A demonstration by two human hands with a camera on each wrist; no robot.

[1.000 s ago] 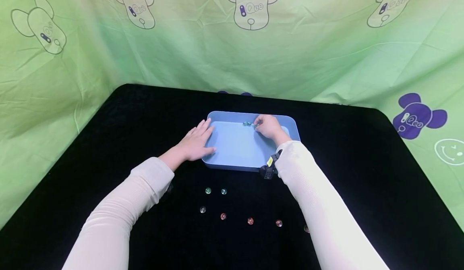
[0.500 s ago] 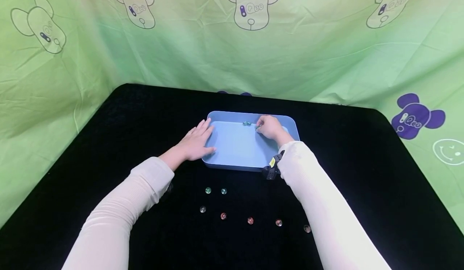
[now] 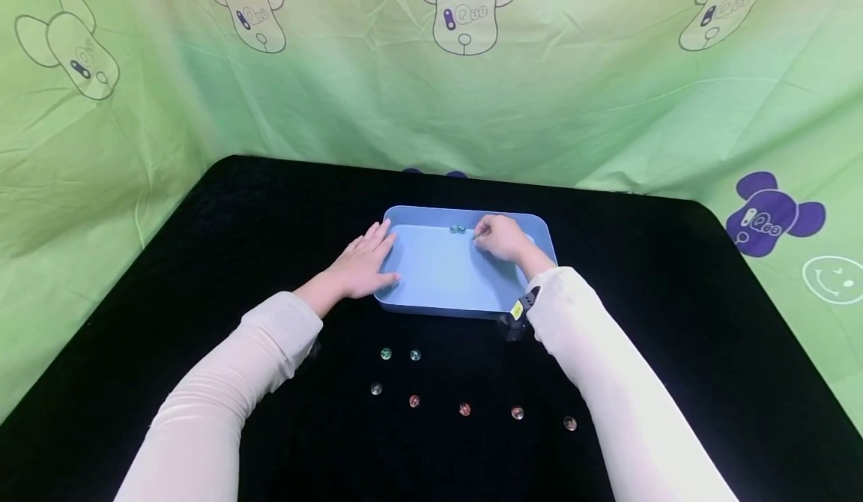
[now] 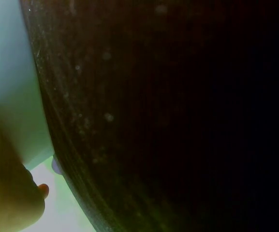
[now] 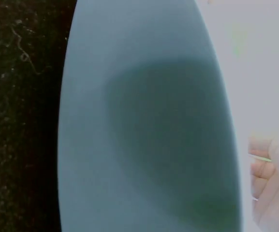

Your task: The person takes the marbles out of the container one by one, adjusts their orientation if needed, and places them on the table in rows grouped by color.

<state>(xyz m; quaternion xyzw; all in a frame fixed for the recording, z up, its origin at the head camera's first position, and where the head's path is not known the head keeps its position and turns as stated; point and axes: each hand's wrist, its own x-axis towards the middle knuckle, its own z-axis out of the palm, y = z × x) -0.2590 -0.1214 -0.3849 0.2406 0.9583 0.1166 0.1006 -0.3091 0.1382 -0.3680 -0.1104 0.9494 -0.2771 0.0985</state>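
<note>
A light blue rectangular tray (image 3: 431, 273) lies on the black-covered table. My left hand (image 3: 360, 266) is spread over its left rim, fingers straight. Inside the tray, near the far wall, my right hand (image 3: 502, 238) pinches a greenish glass marble (image 3: 476, 237), mostly covered by the fingertips. Just left of that hand, two blue-green marbles (image 3: 458, 228) sit side by side. In the right wrist view the tray's outer wall (image 5: 149, 29) fills the middle, and the washed-out right hand (image 5: 272, 188) shows at the edge. The left wrist view catches part of the left hand (image 4: 11, 193).
In front of the tray lie a green marble (image 3: 386, 354) and a blue-green marble (image 3: 415, 354). Closer in are a clear marble (image 3: 376, 389) and several reddish ones, such as a red marble (image 3: 464, 410). A green printed curtain (image 3: 364, 97) hangs behind the table.
My right hand shifts slightly within the tray while its wrist and forearm swing a little to the right, uncovering the rightmost marble. The left hand stays on the rim.
</note>
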